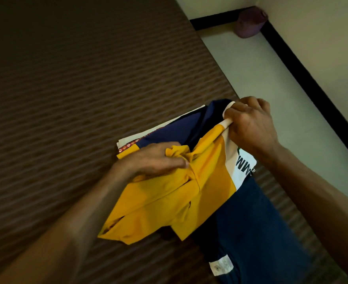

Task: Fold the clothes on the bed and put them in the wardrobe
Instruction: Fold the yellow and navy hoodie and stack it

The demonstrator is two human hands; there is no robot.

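Observation:
A yellow, white and navy shirt point(208, 181) hangs bunched between both hands above the bed point(66, 99). My left hand point(154, 158) grips a crumpled fold of its yellow cloth. My right hand point(251, 126) pinches the white edge near the navy part, higher and to the right. Under the shirt lies a dark blue garment point(255, 232) with a white label, spread along the bed's right edge. Behind the hands a small stack of folded clothes point(134, 140) sits on the bed, with white and red-patterned layers showing.
The bed has a brown striped cover and fills the left side. To its right runs a strip of pale floor point(261, 74) bordered by a black skirting. A purple container point(251, 22) stands in the far corner. No wardrobe is in view.

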